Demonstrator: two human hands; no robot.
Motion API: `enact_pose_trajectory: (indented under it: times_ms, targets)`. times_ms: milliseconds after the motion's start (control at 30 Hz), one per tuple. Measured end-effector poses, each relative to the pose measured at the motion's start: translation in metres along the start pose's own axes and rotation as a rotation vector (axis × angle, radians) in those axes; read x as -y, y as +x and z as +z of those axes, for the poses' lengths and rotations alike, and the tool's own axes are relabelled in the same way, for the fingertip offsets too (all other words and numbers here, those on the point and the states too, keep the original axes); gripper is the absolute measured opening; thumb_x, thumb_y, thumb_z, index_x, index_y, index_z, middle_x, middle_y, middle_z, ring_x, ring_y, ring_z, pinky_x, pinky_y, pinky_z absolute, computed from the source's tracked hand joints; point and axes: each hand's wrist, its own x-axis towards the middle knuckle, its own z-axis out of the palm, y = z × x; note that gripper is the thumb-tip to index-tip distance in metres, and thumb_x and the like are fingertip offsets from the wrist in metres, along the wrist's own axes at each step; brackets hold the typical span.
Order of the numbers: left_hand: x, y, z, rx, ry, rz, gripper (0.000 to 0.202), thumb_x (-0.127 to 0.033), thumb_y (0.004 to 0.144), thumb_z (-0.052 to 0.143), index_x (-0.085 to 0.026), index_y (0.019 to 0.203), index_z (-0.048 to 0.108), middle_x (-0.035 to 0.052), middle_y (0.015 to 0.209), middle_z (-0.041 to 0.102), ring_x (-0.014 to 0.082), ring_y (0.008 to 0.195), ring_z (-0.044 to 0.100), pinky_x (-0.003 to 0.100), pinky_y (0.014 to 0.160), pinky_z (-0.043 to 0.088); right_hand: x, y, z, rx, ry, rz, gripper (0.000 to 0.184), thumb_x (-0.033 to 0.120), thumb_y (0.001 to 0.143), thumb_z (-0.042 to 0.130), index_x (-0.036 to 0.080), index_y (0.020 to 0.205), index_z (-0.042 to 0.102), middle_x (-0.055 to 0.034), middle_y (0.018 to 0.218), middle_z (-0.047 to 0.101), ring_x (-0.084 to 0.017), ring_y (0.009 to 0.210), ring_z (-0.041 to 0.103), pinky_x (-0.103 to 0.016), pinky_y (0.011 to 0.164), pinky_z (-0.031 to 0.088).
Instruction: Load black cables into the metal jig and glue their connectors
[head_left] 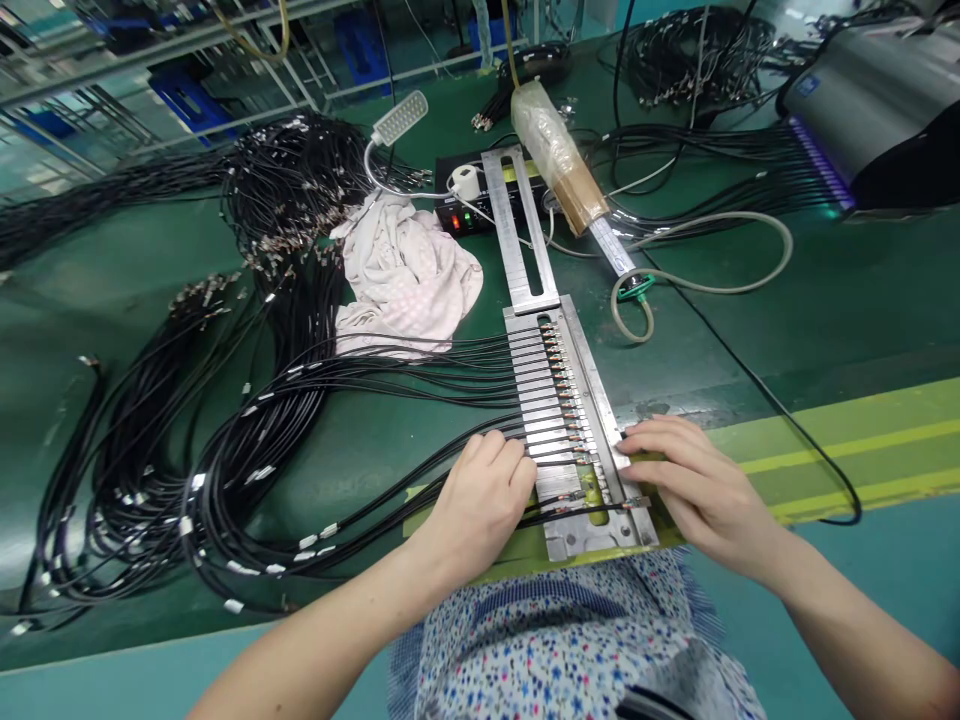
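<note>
A slotted metal fixture lies in front of me at the table's near edge. Several black cables run into it from the left, side by side, their bare connector ends lined up along its middle channel. At the fixture's lower left side, my left hand is closed over some of the black cables; its fingertips are partly hidden. My right hand rests at the right edge, fingers stretched out and touching the metal rail. One loose cable end lies across the fixture near that hand.
Big bundles of black cable cover the left side. A crumpled pink cloth, a black control box, a small lamp and a wrapped tool with a hose stand beyond the fixture. A grey machine sits far right.
</note>
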Motion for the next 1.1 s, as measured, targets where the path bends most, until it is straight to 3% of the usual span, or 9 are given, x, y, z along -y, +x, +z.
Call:
enact_pose_trajectory:
  times_ms: [333, 467, 567, 700, 767, 900, 1100]
  targets:
    - [-0.005, 0.006, 0.001, 0.018, 0.016, -0.012, 0.023, 0.003, 0.075, 0.040, -0.017, 0.066, 0.044, 0.0039, 0.068, 0.040, 0.0195, 0.066, 0.033, 0.032, 0.059, 0.032, 0.003, -0.002, -0.001, 0.017, 0.004, -0.017, 0.031, -0.001, 0.080, 0.042, 0.019, 0.098, 0.057, -0.0084, 0.103, 0.061, -0.022, 0.105, 0.052, -0.045, 0.091, 0.042]
    - [-0.006, 0.006, 0.001, 0.026, 0.007, 0.001, 0.021, 0.002, 0.078, 0.041, -0.017, 0.068, 0.045, 0.0038, 0.069, 0.041, 0.0196, 0.067, 0.035, 0.033, 0.060, 0.033, 0.009, 0.014, 0.007, 0.142, -0.139, -0.056, 0.044, -0.003, 0.076, 0.039, 0.020, 0.110, 0.057, -0.0098, 0.116, 0.058, -0.027, 0.114, 0.046, -0.053, 0.093, 0.037]
    - [-0.004, 0.006, 0.001, 0.048, 0.001, 0.001, 0.020, -0.001, 0.081, 0.040, -0.017, 0.071, 0.046, 0.0039, 0.070, 0.042, 0.0199, 0.068, 0.036, 0.033, 0.060, 0.033, 0.015, 0.026, 0.014, 0.244, -0.274, -0.084, 0.041, -0.001, 0.074, 0.041, 0.020, 0.103, 0.061, -0.0090, 0.119, 0.058, -0.030, 0.115, 0.044, -0.058, 0.095, 0.031]
    - [0.002, 0.002, 0.001, 0.040, -0.068, 0.011, 0.021, -0.005, 0.086, 0.038, -0.017, 0.071, 0.047, 0.0039, 0.072, 0.043, 0.0193, 0.069, 0.036, 0.033, 0.061, 0.032, 0.016, 0.031, 0.019, 0.266, -0.247, -0.066, 0.039, 0.000, 0.072, 0.043, 0.019, 0.099, 0.064, -0.0086, 0.115, 0.060, -0.029, 0.115, 0.045, -0.055, 0.096, 0.032]
    - [0.006, -0.002, 0.002, 0.036, -0.132, 0.036, 0.019, -0.007, 0.088, 0.037, -0.015, 0.078, 0.052, 0.0041, 0.074, 0.045, 0.0188, 0.071, 0.037, 0.033, 0.062, 0.033, 0.013, 0.032, 0.019, 0.278, -0.175, -0.012, 0.043, -0.002, 0.070, 0.042, 0.021, 0.098, 0.065, -0.0074, 0.115, 0.060, -0.028, 0.116, 0.045, -0.053, 0.096, 0.033]
    - [0.014, -0.012, 0.005, 0.037, -0.246, 0.072, 0.025, -0.012, 0.091, 0.039, -0.015, 0.111, 0.053, 0.0050, 0.082, 0.051, 0.0184, 0.076, 0.040, 0.033, 0.066, 0.033, 0.009, 0.035, 0.017, 0.294, -0.066, 0.079, 0.048, -0.004, 0.068, 0.039, 0.026, 0.092, 0.068, -0.0043, 0.117, 0.059, -0.027, 0.122, 0.040, -0.055, 0.099, 0.029]
    - [0.018, -0.015, 0.003, 0.068, -0.136, 0.107, 0.030, -0.016, 0.090, 0.043, -0.015, 0.119, 0.051, 0.0082, 0.095, 0.058, 0.0208, 0.082, 0.042, 0.036, 0.066, 0.031, 0.014, 0.039, 0.018, 0.280, -0.118, 0.076, 0.044, -0.002, 0.068, 0.041, 0.025, 0.091, 0.067, -0.0076, 0.116, 0.059, -0.031, 0.124, 0.039, -0.059, 0.097, 0.030]
